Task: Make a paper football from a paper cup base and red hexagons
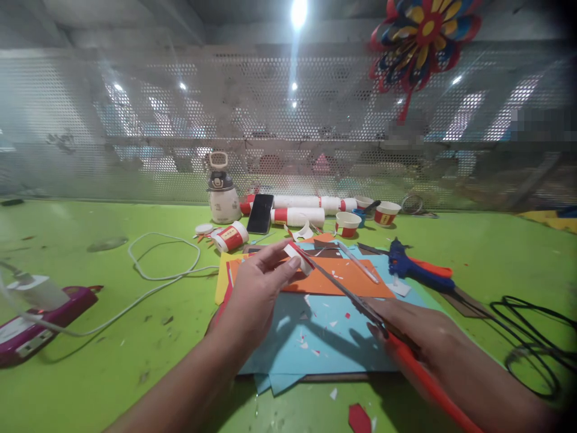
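Between the thumb and fingers of my left hand (259,288) is a small red and white piece of paper cup (299,258). My right hand (419,328) grips a pair of scissors (356,299) with red handles, and the tips of the blades reach the edge of that piece. Whether the blades have cut into it I cannot tell. Below both hands lie light blue sheets (324,349) with small red and white scraps on them. An orange sheet (345,278) rests on top, with a white pen (359,263) lying across it.
A blue glue gun (417,270) lies to the right with its black cable (532,343). Behind are paper cups (347,224), a phone (260,213) and a water bottle (224,201). At left a purple power strip (49,322) holds a charger with a white cable (139,294).
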